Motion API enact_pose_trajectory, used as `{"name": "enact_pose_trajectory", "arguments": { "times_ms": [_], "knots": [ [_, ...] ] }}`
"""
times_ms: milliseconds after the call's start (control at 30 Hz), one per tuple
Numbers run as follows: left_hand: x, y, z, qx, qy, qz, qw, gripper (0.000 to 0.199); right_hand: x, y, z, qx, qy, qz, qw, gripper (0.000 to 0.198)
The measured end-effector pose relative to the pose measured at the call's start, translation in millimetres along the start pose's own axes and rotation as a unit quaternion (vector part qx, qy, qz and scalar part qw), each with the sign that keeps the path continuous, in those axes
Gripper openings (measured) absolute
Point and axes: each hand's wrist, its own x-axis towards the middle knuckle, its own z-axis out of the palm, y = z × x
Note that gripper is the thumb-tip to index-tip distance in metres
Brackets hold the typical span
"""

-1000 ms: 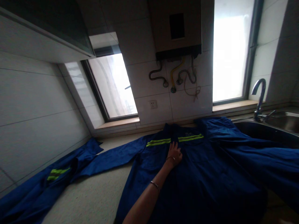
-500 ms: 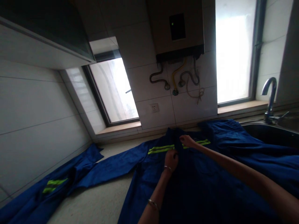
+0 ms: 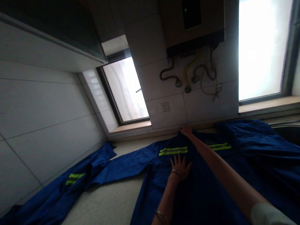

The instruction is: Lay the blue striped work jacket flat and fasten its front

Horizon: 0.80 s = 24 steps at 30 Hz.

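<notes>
A dark blue work jacket [image 3: 159,184] with yellow-green reflective strips lies spread on the counter. My left hand [image 3: 181,167] rests flat on its chest, fingers spread, just below the left strip [image 3: 173,151]. At the collar by the wall, my right hand [image 3: 187,130] has its fingers closed on the cloth edge; the fingertips are dim. One sleeve [image 3: 131,161] stretches out to the left. Blue cloth [image 3: 75,178] with a short reflective band lies bunched along the left wall. More folded blue cloth [image 3: 248,134] lies to the right.
The pale counter [image 3: 105,200] shows between the cloths. A sink edge [image 3: 286,128] is at the right. On the tiled back wall are a socket [image 3: 165,106], hoses [image 3: 168,76] and a water heater [image 3: 194,28] between two windows. A cabinet [image 3: 53,37] overhangs the upper left.
My left hand has gone from curled to flat and spread on the jacket. My right hand has moved up to the collar edge. The view has shifted right-to-left, hiding the faucet.
</notes>
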Motion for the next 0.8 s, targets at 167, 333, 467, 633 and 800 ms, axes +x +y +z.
{"name": "enact_pose_trajectory", "arguments": {
  "times_ms": [167,333,467,633,800],
  "knots": [
    [-0.4,-1.6,1.4,-0.020,-0.003,-0.002,1.000,0.075,24.2,-7.3,10.5,0.008,-0.044,-0.002,0.999,0.044],
    [-0.9,-2.2,2.7,-0.048,0.011,-0.001,0.999,0.076,46.0,-5.9,11.1,0.036,-0.073,-0.044,0.996,0.031],
    [-2.6,0.4,-0.9,-0.049,0.000,-0.012,0.999,0.074,37.2,-1.4,18.3,0.055,-0.067,-0.062,0.994,0.029],
    [-4.6,9.1,-8.8,-0.044,0.012,0.003,0.999,0.072,29.7,13.7,6.8,0.061,0.003,-0.032,0.998,0.039],
    [-3.9,16.1,-9.7,-0.074,0.006,0.072,0.995,0.067,23.8,62.7,-33.3,0.038,0.053,0.016,0.998,0.035]
  ]
}}
